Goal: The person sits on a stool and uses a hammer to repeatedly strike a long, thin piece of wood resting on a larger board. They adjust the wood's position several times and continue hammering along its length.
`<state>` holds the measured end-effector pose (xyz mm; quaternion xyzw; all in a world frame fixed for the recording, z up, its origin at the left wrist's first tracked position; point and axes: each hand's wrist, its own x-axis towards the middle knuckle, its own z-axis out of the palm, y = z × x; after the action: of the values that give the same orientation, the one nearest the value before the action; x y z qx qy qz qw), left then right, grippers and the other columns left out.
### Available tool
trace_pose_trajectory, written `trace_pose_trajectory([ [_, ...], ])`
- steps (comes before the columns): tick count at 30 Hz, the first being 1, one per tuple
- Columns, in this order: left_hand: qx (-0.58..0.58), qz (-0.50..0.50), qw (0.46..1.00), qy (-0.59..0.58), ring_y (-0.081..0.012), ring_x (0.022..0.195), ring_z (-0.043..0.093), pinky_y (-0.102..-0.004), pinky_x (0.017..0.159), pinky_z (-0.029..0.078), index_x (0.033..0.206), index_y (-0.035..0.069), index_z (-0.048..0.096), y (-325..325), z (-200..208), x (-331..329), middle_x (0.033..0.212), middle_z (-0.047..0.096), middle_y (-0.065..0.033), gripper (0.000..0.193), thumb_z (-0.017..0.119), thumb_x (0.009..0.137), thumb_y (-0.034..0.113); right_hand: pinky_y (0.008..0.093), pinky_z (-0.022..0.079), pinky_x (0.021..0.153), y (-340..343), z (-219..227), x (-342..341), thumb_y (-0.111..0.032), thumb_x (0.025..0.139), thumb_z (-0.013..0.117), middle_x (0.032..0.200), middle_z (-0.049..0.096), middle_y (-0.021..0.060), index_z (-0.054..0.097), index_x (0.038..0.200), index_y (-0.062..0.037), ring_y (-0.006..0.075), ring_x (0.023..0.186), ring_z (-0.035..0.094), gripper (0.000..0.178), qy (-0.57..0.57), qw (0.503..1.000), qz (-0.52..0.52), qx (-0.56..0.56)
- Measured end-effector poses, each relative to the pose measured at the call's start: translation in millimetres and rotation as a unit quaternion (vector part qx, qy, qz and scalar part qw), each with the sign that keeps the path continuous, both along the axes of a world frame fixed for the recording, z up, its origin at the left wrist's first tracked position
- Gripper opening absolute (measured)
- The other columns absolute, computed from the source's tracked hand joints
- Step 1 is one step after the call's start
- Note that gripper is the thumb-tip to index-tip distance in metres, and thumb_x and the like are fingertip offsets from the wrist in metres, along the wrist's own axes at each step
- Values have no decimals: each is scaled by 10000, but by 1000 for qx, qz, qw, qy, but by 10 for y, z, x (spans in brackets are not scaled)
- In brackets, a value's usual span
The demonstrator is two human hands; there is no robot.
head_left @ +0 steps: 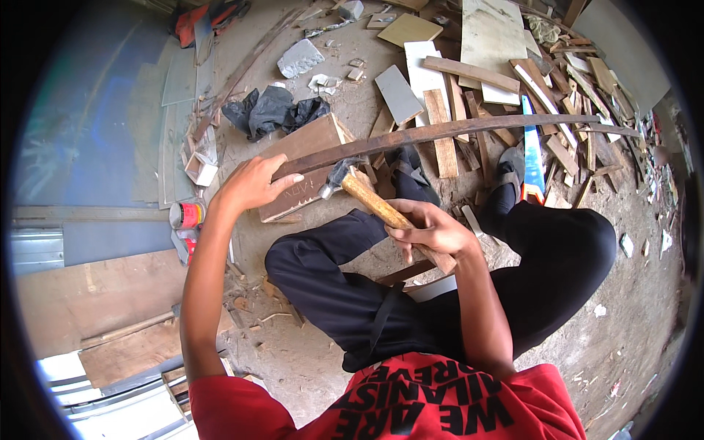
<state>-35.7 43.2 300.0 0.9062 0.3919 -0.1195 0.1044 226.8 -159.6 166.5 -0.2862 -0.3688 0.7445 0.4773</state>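
My left hand (253, 183) grips the near-left end of a long, dark wooden strip (440, 130), its thumb lying along the near side. The strip reaches far to the right, over the scattered boards. In my right hand (438, 229) is a hammer (378, 204), held by its light wooden handle. The hammer's dark metal head points up and left, just below the strip; I cannot tell if they touch. Under the left end of the strip stands a brown wooden box-like block (293, 204) with faint markings on its face.
A handsaw (533, 158) with a blue blade and orange handle stands among loose boards (444, 139) at the right. Black plastic (271, 110) lies beyond the block. Cans (189, 215) stand at the left beside leaning panels (95, 110). My bent legs (330, 257) frame the near ground.
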Motion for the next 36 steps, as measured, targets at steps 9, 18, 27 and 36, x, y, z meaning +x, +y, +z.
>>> trace_pose_trajectory([
  [9, 25, 47, 998, -46, -477, 833, 671, -518, 749, 529, 1043, -18, 710, -15, -417, -99, 792, 683, -275, 659, 548, 952, 615, 191, 308, 358, -273, 74, -805, -130, 1036, 550, 978, 504, 33, 286, 1545, -95, 42, 540, 369, 575, 184, 966, -94, -157],
  [18, 44, 105, 991, -66, -466, 869, 675, -506, 742, 527, 975, -19, 681, -137, -882, -94, 845, 695, -268, 592, 661, 900, 567, 232, 358, 353, -360, 26, -1547, -213, 1061, 510, 729, 454, -17, 165, 1585, -136, 54, 463, 419, 632, 54, 954, -251, -156],
  [27, 177, 72, 974, -122, -379, 1005, 644, -477, 891, 475, 1007, 35, 656, 415, -2020, -301, 1041, 693, -175, 602, 648, 870, 621, 278, 447, 542, -117, -325, -1196, -167, 1037, 559, 764, 569, 48, 317, 1533, -27, 87, 612, 507, 570, -272, 892, -360, -13],
  [36, -39, 159, 865, -474, -253, 1015, 677, -363, 882, 510, 1045, 1, 741, -313, -1557, 708, 1059, 719, -151, 331, 677, 947, 311, 332, 466, 553, -136, -740, -1081, -88, 1003, 584, 732, 561, 188, 350, 1508, -14, 175, 578, 541, 561, -395, 839, -374, 9],
])
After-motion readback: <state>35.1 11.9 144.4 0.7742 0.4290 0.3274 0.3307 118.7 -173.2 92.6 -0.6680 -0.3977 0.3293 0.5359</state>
